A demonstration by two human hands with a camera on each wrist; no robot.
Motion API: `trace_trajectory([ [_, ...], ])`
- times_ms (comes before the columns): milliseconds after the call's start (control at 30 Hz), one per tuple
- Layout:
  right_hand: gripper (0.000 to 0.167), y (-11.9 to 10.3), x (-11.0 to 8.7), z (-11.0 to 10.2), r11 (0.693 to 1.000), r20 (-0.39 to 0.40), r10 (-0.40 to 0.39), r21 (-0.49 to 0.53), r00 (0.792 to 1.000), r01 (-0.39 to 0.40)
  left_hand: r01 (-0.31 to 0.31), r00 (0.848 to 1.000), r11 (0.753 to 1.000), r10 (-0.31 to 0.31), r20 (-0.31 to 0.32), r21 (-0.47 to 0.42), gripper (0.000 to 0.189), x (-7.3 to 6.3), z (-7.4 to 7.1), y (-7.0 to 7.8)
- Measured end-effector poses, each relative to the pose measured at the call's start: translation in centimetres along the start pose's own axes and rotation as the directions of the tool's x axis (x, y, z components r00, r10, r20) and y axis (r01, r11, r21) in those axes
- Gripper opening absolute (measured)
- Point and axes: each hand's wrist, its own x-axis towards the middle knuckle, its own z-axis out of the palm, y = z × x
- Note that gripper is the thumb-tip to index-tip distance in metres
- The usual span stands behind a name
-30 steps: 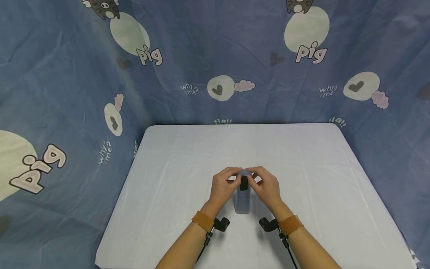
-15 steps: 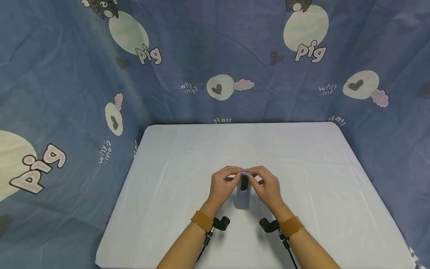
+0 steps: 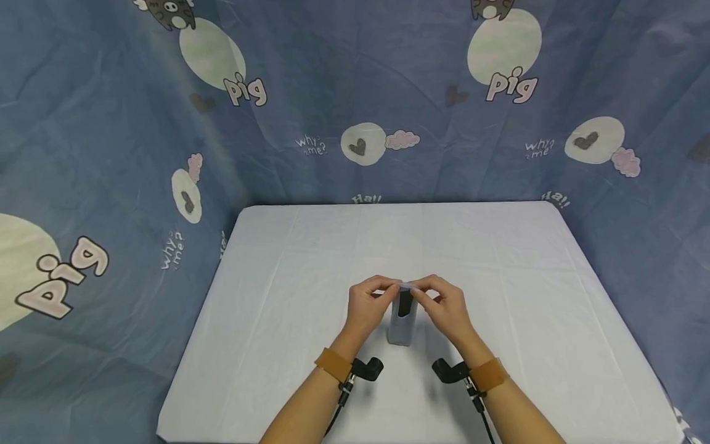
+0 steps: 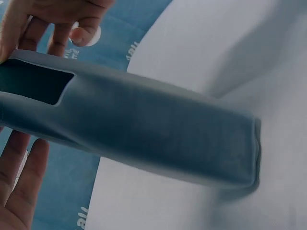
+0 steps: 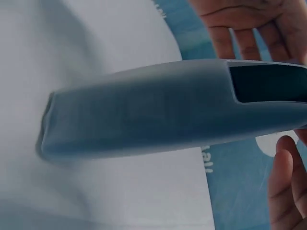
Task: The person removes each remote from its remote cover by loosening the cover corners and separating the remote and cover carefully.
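A narrow grey-blue sleeve-like cover [image 3: 400, 330], soft looking, hangs between my two hands above the middle of the table. My left hand [image 3: 365, 308] pinches its top edge from the left, thumb against fingers. From the right, my right hand [image 3: 447, 309] pinches the same edge. Just below the fingers, a dark rectangular opening [image 4: 33, 80] shows in the cover's face. The cover's closed-looking lower end [image 5: 50, 127] points toward me. In both wrist views the very top of the cover and the pinching fingertips fall outside the picture.
A white table [image 3: 310, 246] with rounded corners lies under both hands. Blue printed cloth [image 3: 310, 74] hangs behind it and along its sides. Each wrist carries a brown strap [image 3: 334, 365] with a black camera [image 3: 367, 369] and a cable.
The lower end of the cover has risen a little and the cover now leans slightly. My right hand and wrist have shifted slightly to the right. Both hands keep their pinch.
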Motion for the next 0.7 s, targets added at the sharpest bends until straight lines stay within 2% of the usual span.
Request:
trace_trajectory([
  [133,0.009,-0.36,0.15,-0.19,0.991,0.052,0.126,0.041,0.991,-0.129,0.036,0.999,0.999,-0.036,-0.005,-0.021,0.009,-0.02,-0.1,-0.02],
  [233,0.01,-0.42,0.29,-0.25,0.98,0.072,0.191,0.049,0.979,-0.195,0.061,0.998,0.998,-0.061,0.002,-0.036,0.008,0.03,-0.16,0.0],
  [500,0.016,-0.66,0.48,-0.27,0.946,0.103,0.302,0.088,0.948,-0.311,0.142,0.99,0.985,-0.14,0.029,-0.1,0.009,0.14,-0.25,0.18],
  [700,0.019,-1.08,0.6,0.0,0.901,0.137,0.393,0.141,0.909,-0.411,0.172,0.985,0.98,-0.166,0.055,-0.105,0.01,0.36,-0.56,0.18],
])
